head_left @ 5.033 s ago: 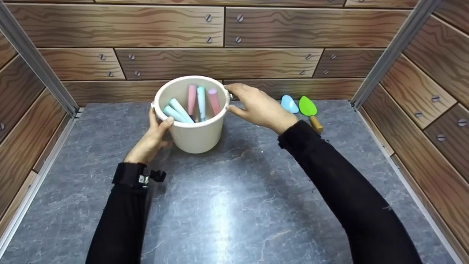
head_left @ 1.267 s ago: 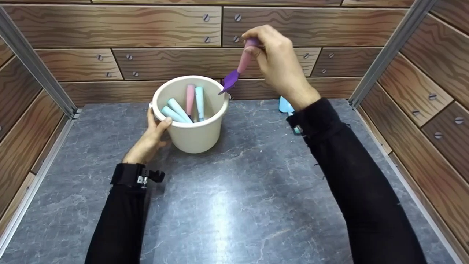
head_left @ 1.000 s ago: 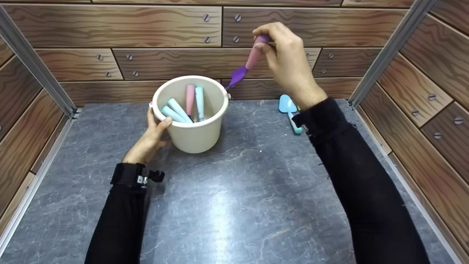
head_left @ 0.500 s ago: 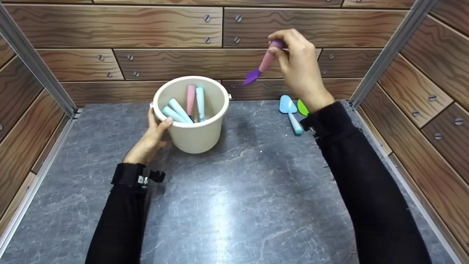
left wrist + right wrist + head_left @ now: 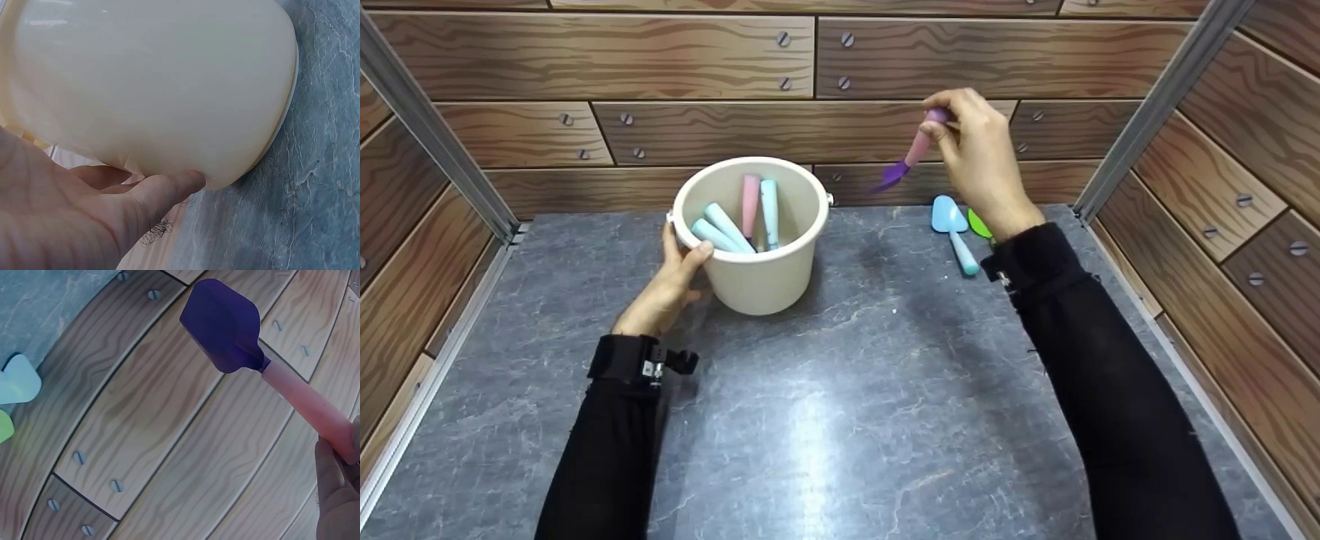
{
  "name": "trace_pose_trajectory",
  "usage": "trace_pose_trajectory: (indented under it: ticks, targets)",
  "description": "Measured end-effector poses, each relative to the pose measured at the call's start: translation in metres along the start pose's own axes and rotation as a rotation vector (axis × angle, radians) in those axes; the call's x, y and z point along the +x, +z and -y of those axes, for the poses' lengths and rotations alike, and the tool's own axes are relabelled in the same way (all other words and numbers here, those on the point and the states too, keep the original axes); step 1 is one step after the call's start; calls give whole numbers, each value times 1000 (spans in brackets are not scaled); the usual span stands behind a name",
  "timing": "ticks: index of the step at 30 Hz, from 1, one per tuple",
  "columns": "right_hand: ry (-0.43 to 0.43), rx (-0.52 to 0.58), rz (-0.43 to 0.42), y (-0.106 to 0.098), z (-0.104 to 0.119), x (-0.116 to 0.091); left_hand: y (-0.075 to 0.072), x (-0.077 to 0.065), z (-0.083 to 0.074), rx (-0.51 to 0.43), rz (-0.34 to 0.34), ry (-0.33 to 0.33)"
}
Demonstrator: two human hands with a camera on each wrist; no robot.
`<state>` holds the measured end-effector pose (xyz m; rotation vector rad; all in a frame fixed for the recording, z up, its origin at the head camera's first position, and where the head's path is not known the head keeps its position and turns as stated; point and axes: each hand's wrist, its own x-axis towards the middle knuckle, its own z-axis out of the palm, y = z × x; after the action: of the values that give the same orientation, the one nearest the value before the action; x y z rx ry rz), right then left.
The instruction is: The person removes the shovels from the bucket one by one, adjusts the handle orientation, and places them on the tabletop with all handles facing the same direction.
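Note:
My left hand (image 5: 660, 289) holds a cream bucket (image 5: 761, 281) at its left side, the thumb over the rim and the fingers (image 5: 169, 188) against the outer wall. Inside lean a pink handle (image 5: 751, 206) and several light blue handles (image 5: 729, 226); their lower ends are hidden. To the right of the bucket, my right hand (image 5: 982, 154) pinches a small hand trowel by the top of its pink handle (image 5: 309, 405). Its purple blade (image 5: 222, 326) points down and left, above the table and apart from the bucket.
A light blue trowel (image 5: 951, 217) lies on the grey marbled table (image 5: 780, 405) near the back wall. Behind my right wrist a green trowel (image 5: 979, 223) is partly hidden. Wood-patterned panels (image 5: 697, 56) stand at the back and both sides.
My right hand gripped the pink-handled trowel and lifted it out of the bucket. It then moved right, and lately downward. My left hand has stayed on the bucket.

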<state>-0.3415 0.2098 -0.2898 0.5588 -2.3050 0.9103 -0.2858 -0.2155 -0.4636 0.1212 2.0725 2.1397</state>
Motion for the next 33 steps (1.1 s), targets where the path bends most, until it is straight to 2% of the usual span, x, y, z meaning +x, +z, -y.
trace_pose_trajectory:
  ticks: [10, 20, 33]
  targets:
    - [48, -13, 29, 8, -24, -11, -1, 0, 1, -1, -3, -5]
    - [73, -23, 24, 15, -45, -21, -2, 0, 1, 8, 8, 0]
    - [114, -61, 39, 22, -66, -34, -1, 0, 0, 4, 2, -4]
